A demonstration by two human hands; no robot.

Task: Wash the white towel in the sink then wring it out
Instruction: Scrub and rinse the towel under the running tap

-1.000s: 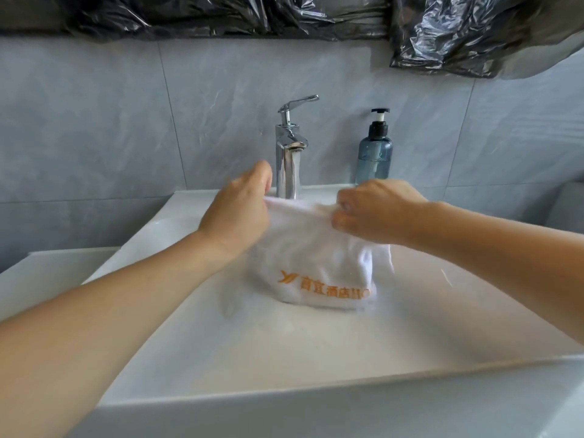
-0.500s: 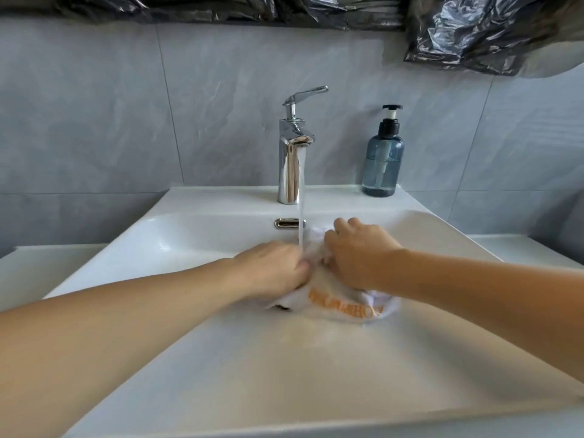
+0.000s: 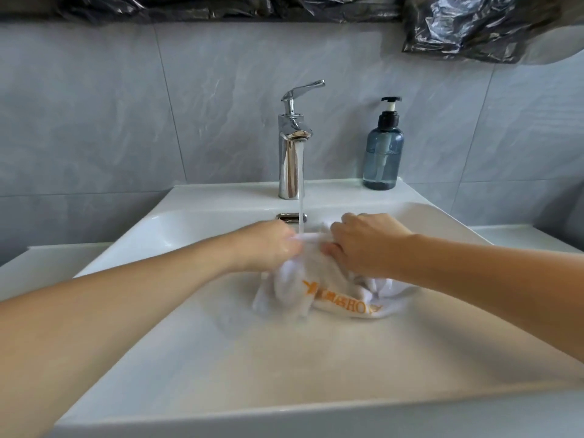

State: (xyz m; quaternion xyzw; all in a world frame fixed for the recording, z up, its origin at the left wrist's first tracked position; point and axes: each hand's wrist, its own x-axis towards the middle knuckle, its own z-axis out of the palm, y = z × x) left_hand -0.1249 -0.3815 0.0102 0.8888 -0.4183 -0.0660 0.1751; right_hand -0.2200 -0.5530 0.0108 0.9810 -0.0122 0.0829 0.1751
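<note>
A bathroom: tiled wall (image 3: 94,121), sink (image 3: 221,358), faucet (image 3: 292,153), soap bottle (image 3: 383,153).

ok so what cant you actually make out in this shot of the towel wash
All from the head view:
- Fingertips of left hand and right hand: buried in the towel.
- Towel's orange lettering: folded and blurred, unreadable.
- Sink drain: covered by towel and hands.
- Soap bottle label: none legible.
- What the black plastic covers: cut off by the top edge.

White towel (image 3: 294,279), orange lettering; white sink (image 3: 221,358); blue-grey soap bottle (image 3: 383,156).
</note>
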